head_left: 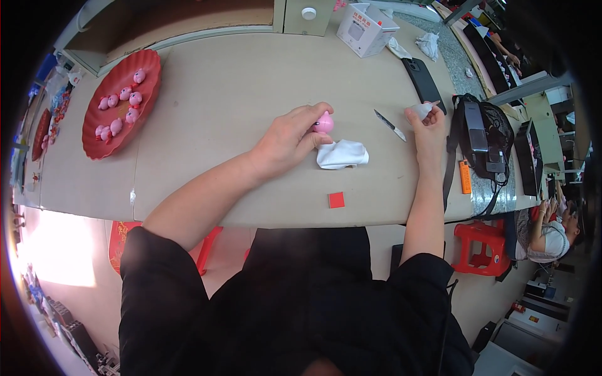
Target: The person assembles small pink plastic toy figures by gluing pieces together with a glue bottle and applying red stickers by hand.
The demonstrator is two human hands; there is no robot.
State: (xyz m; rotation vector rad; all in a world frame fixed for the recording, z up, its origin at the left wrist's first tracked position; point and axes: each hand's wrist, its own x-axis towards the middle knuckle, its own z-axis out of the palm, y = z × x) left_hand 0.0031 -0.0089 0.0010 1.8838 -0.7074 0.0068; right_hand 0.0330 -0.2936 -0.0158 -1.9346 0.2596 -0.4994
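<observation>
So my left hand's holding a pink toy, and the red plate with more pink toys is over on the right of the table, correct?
Not quite: the red plate is on the left of the table, as the head view shows. Your left hand does hold a pink toy.

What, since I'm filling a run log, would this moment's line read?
left hand: holds pink figure | right hand: holds white material | table: white cloth, slim pointed tool, red square | red tray: pink figures
</observation>
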